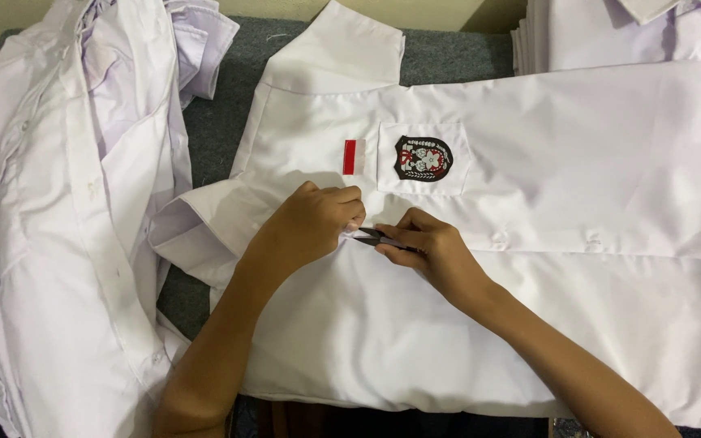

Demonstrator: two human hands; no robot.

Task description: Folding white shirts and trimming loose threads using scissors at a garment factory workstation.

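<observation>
Shirt point(529, 324) flat on grey table point(456, 57), placket centre. L hand point(310, 223) pinches cloth near top of placket, fingers together. R hand point(432, 251) clamped on snips point(373, 237), tips at the pinch. Trimming mid-way, judged; heap point(50, 227) left, folded stack point(610, 32) far right.

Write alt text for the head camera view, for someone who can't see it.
Two bare hands work on a white shirt spread on a grey surface: the left hand pinches the fabric while the right hand holds small dark snips against it. More white shirts lie heaped at the left.
</observation>
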